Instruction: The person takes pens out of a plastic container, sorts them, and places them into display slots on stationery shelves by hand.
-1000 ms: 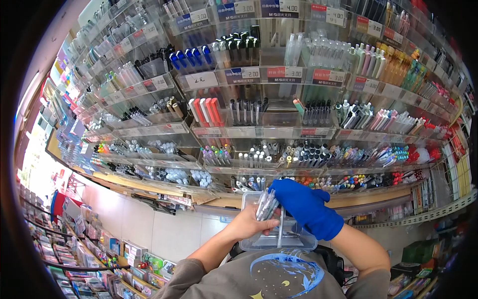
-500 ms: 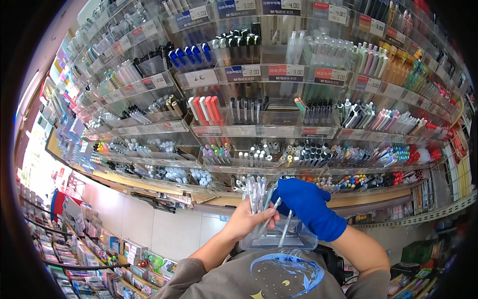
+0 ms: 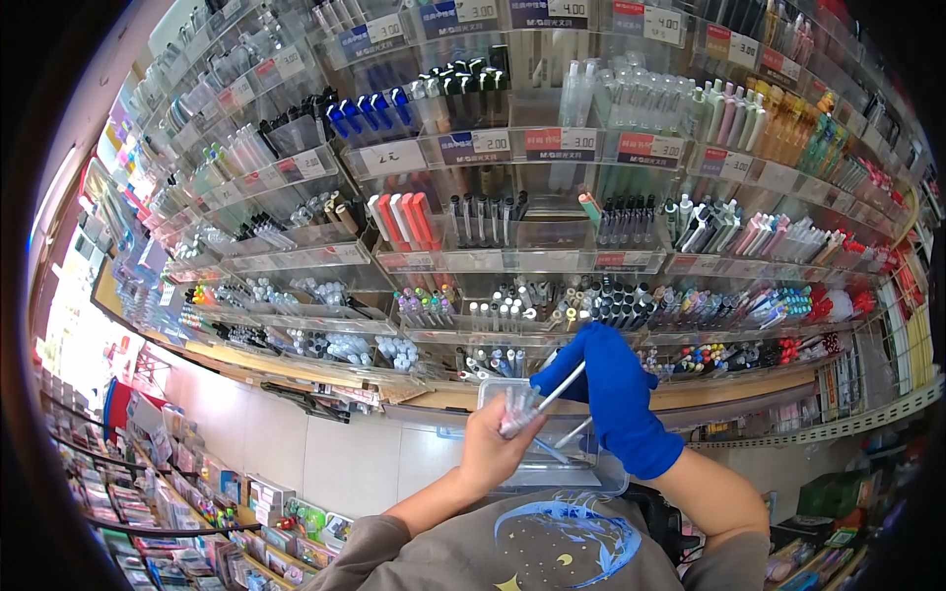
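Observation:
My bare left hand (image 3: 496, 440) is closed around a bundle of clear-barrelled pens (image 3: 519, 406), blurred by motion. My right hand (image 3: 613, 399) wears a blue cloth glove, its fingers bent toward the bundle. A slim white pen (image 3: 563, 385) slants from the bundle up to the gloved fingers, which appear closed on its upper end; the exact grip is hidden. Beneath both hands is a clear plastic box (image 3: 613, 483), held near my body. A few pens (image 3: 574, 433) lie or lean inside it.
A tiered acrylic rack full of pens rises in front, with price labels (image 3: 560, 144) along its shelves. A wooden ledge (image 3: 434, 396) runs below the lowest row. Low shelves of packaged goods (image 3: 246, 552) stand at the left, and a wire rack (image 3: 902, 325) at the right.
My left hand has lowered, and its pens have tilted from upright. My gloved right hand has risen toward the lowest pen row. The white pen now shows between the hands, and more of the box is visible.

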The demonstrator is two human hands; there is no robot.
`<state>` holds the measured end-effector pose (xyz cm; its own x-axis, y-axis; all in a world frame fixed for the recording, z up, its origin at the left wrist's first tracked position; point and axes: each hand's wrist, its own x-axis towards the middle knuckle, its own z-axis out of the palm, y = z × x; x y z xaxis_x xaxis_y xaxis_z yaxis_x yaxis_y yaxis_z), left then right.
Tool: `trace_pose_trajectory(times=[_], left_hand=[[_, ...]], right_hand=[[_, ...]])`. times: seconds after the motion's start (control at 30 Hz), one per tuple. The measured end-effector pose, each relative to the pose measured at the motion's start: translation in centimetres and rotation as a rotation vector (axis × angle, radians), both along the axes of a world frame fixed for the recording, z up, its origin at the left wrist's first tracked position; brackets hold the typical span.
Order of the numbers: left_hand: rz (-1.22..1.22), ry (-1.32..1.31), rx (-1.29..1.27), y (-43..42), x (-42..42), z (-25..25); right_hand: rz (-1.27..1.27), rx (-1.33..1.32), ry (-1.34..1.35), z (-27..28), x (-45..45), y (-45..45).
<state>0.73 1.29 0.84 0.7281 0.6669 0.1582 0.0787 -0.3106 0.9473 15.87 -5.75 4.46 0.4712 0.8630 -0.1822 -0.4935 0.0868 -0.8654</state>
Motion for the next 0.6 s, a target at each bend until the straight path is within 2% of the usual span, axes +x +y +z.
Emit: trace_pose_trajectory(times=[0.03,0.17,0.27,0.3,0.37,0.43,0.47,0.53,0.6], left_hand=[[-0.009,-0.048,0.021,-0.2,0.1,-0.3],[-0.071,0.030,-0.672,0.1,0.2,1.2],[-0.243,-0.228,-1.081,1.0,0.1,0.7],[-0.247,-0.236,-1.096,0.9,0.1,0.6],[-0.259,-0.258,-1.177,0.8,0.2,0.7],[-0.263,-0.261,-1.222,0.6,0.4,0.9],[-0.263,-0.253,-1.226,0.4,0.6,1.1],[-0.257,-0.270,-1.226,0.3,0.7,1.0],[-0.252,-0.318,-1.219,0.4,0.8,0.4]], right_hand=[[-0.006,-0.020,-0.001,0.1,0.1,0.0],[-0.048,-0.035,0.080,1.6,0.5,-0.2],[-0.088,0.002,0.251,3.1,0.9,0.2],[-0.102,0.013,0.318,3.3,0.9,0.2],[-0.013,0.065,-0.335,0.6,1.6,1.0],[0.125,0.062,-0.530,-0.6,1.4,0.8],[0.216,0.036,-0.397,-1.0,0.8,0.2],[0.276,-0.019,-0.518,-0.1,-0.2,-0.6],[0.204,-0.014,-0.955,0.7,-1.3,-1.2]])
